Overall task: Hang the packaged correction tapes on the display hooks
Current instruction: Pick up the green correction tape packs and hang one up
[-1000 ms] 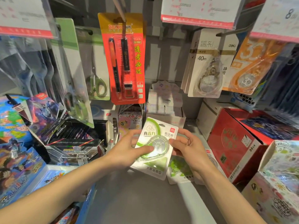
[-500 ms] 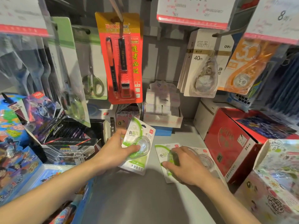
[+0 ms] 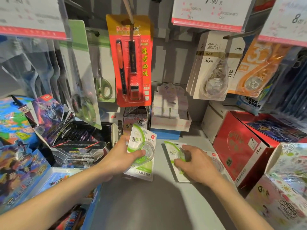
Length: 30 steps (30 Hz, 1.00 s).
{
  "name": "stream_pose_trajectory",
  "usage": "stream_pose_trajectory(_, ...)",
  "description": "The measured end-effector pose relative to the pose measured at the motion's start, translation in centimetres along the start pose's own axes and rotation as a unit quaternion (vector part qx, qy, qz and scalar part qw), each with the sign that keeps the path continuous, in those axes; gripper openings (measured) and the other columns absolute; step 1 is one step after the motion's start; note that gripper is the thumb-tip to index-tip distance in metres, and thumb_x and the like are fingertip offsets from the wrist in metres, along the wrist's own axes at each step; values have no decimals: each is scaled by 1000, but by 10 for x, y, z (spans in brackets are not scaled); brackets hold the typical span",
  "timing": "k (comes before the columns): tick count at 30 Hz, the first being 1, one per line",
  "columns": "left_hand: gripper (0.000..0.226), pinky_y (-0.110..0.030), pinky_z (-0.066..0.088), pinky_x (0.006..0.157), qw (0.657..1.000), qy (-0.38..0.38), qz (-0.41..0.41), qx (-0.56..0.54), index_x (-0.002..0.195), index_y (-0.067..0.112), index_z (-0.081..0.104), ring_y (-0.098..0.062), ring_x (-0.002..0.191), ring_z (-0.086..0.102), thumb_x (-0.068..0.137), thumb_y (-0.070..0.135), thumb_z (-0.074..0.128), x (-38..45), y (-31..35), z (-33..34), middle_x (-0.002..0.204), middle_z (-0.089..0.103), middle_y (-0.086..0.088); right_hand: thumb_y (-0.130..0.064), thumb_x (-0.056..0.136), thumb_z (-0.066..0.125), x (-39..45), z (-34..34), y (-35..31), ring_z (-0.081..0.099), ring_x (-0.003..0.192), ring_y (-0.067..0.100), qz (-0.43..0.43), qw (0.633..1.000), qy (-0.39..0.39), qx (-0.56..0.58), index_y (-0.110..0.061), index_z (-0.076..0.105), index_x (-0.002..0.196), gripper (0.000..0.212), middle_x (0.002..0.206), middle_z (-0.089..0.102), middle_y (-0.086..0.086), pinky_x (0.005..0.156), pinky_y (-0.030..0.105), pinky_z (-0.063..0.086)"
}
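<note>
My left hand (image 3: 116,159) grips a green-and-white packaged correction tape (image 3: 142,143), holding it tilted above the grey shelf (image 3: 149,205), thumb across its clear blister. To the right, my right hand (image 3: 194,165) lies on a second green-and-white pack (image 3: 171,150) that rests flat on the shelf, fingers curled over its blister. Another pack (image 3: 217,163) peeks out from under that hand. A bare metal display hook (image 3: 239,34) juts out at the upper right, above hanging white correction tape packs (image 3: 212,67).
A red pen-set card (image 3: 131,60) hangs centre on a hook, packaged scissors (image 3: 103,83) to its left. An orange tape pack (image 3: 255,68) hangs right. Red cartons (image 3: 239,146) crowd the right, toy boxes (image 3: 20,130) the left, small boxes (image 3: 169,112) behind.
My right hand let go of the pack both hands held and dropped onto a pack lying on the shelf. My left hand carried its pack leftward and lower.
</note>
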<state>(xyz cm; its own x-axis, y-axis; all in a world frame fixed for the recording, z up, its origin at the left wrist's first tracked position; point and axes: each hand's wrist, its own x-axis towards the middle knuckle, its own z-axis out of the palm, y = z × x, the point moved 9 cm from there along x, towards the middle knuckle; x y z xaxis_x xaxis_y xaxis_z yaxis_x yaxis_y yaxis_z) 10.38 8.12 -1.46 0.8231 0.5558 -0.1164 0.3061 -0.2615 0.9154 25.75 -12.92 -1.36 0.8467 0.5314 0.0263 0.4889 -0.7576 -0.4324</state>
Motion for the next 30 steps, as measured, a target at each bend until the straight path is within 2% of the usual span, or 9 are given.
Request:
stream_pose_trajectory(5,50,-45,56,100,999,-18,-20,-33,122,26,48,-19,104,74,86,28,82,1,-4,8,116,74,3,-51,82,75,-12,-9,-7,58,122,14,-35,992,36,118,-30,58,140,64,139,61,-6,101,30,47)
stream_pose_trajectory(8,45,-44,58,97,997,-34,-16,-62,115,28,49,-16,97,78,86,21,84,3,-3,20,107,80,3,-48,81,76,-22,-4,-26,57,121,6,-94,985,45,138,-29,59,138,63,136,59,-13,98,16,39)
stream_pose_trajectory(14,45,-13,56,61,996,-39,15,-84,111,24,52,-2,79,78,83,8,84,4,6,33,87,80,20,-53,87,73,-31,3,-50,44,135,3,-170,979,35,109,-25,50,149,72,148,46,-13,96,-9,14)
stream_pose_trajectory(17,48,-15,58,65,997,-22,12,-74,116,22,53,-1,79,77,82,6,83,3,7,28,86,80,20,-52,94,65,-35,2,-52,38,140,-1,-189,973,16,130,-26,49,151,65,152,41,-15,115,7,20)
stream_pose_trajectory(19,53,-31,61,87,998,-18,4,-68,123,22,53,-10,93,78,82,10,84,2,7,25,97,82,9,-45,96,66,-34,-4,-46,39,138,-4,-179,967,26,178,-26,53,148,57,149,44,-17,119,18,26)
stream_pose_trajectory(21,60,-45,53,103,998,-19,7,-59,130,22,51,-20,110,72,81,17,86,0,11,22,117,76,1,-38,95,70,-31,-7,-34,48,131,-8,-136,961,24,239,-30,50,145,55,140,53,-24,111,15,35)
stream_pose_trajectory(23,65,-48,50,107,998,-25,18,-58,131,23,51,-23,116,69,77,25,87,-2,15,21,125,72,-1,-27,93,75,-27,4,-25,65,110,-10,-79,933,-41,348,-36,50,134,49,116,71,-30,90,9,49)
stream_pose_trajectory(27,58,-48,50,107,996,-45,48,-61,126,29,54,-20,115,71,78,28,88,-3,19,21,125,73,0,-14,85,81,-21,23,-9,79,96,23,-12,868,-88,488,-12,59,126,47,106,81,6,72,24,60)
stream_pose_trajectory(30,58,-46,51,107,992,-60,73,-77,123,33,57,-17,114,72,74,35,87,-4,24,20,120,77,5,-18,75,86,-20,16,-3,79,94,28,2,852,-71,519,-10,55,124,59,105,81,10,69,30,62)
